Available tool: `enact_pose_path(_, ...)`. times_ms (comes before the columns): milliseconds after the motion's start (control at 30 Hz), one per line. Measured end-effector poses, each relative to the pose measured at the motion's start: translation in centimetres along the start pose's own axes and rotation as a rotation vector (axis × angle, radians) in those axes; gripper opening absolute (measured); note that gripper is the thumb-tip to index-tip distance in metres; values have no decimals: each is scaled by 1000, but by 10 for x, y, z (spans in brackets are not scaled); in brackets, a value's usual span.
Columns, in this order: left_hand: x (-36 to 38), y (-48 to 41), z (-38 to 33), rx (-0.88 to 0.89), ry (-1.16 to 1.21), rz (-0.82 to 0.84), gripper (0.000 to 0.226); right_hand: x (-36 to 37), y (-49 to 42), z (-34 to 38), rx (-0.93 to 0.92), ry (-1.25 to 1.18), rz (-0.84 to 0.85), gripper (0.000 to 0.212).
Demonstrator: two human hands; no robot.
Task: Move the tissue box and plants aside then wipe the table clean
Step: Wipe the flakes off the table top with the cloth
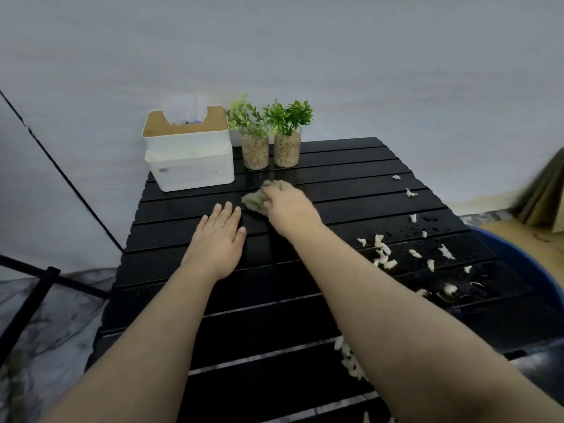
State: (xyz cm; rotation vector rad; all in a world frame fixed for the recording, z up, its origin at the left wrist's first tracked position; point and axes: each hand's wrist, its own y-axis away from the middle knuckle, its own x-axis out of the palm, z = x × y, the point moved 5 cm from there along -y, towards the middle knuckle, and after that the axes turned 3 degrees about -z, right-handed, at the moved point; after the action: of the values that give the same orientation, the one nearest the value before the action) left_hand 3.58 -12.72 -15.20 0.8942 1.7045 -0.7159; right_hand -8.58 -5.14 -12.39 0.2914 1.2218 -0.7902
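A white tissue box (189, 160) with a wooden lid stands at the far left corner of the black slatted table (351, 166). Two small green plants in pebble-filled glass jars (255, 151) (287, 148) stand right beside it, against the wall. My right hand (290, 209) presses a grey-green cloth (259, 198) onto the table just in front of the jars. My left hand (221, 236) lies flat on the table, fingers spread, close to the cloth's left. Several white paper scraps (384, 248) and water drops lie on the table's right side.
A blue tub (531, 270) sits low beside the table's right edge. Black metal frame bars (45, 279) stand to the left over a grey sheet. A brown folded thing (543, 193) leans at the far right. More scraps (351, 361) lie near the front.
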Motion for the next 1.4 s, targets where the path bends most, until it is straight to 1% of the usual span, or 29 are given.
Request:
enact_pose_path(67, 1, -1, 0, 1, -17, -6, 52, 15, 4, -1, 25, 67, 112, 46)
enact_pose_path(133, 1, -1, 0, 0, -25, -14, 52, 11, 2, -18, 26, 92, 168, 56)
enact_pose_path(200, 1, -2, 0, -7, -19, -15, 52, 4, 0, -39, 3, 132, 181, 56)
enact_pose_path(267, 1, -2, 0, -11, -8, -8, 52, -8, -3, -72, 46, 139, 115, 50)
enact_pose_path(367, 1, -2, 0, -24, -8, 15, 52, -37, -1, -126, 191, 138, 21, 43)
enact_pose_path(433, -1, -1, -2, -42, 8, 42, 53, -65, 8, -142, 258, 97, -60, 40)
enact_pose_path(500, -9, 10, -10, -71, 131, 33, 53, -97, 22, -138, 269, -10, -169, 38)
enact_pose_path(600, -22, 61, -28, -109, 342, -61, 50, -145, 63, -110, 228, -178, -247, 39)
enact_pose_path(700, -26, 138, -41, -141, 352, -130, 49, -166, 130, -68, 144, -274, -247, 40)
enact_pose_path(767, -26, 183, -47, -152, 348, -120, 51, -158, 183, -40, 82, -313, -218, 42)
enact_pose_path(867, -19, 225, -57, -153, 312, -75, 53, -126, 262, -10, 1, -373, -170, 40)
enact_pose_path(933, -12, 237, -66, -150, 257, -48, 53, -104, 307, -1, -129, -310, -139, 36)
enact_pose_path(1000, -3, 241, -72, -158, 191, -27, 53, -80, 335, -1, -304, -236, -64, 32)
enact_pose_path(1067, 2, 237, -75, -166, 124, -23, 53, -69, 343, -11, -399, -148, -36, 31)
enact_pose_path(1133, 5, 229, -79, -176, 91, -18, 54, -70, 340, -23, -461, -66, -75, 32)
enact_pose_path(1233, 9, 214, -85, -164, 54, 9, 54, -80, 330, -39, -503, -20, -104, 35)
enact_pose_path(1300, 11, 208, -88, -150, 37, 22, 54, -82, 318, -50, -466, -16, -118, 36)
enact_pose_path(1400, 12, 206, -88, -135, 25, 18, 54, -85, 287, -70, -322, 4, -168, 34)
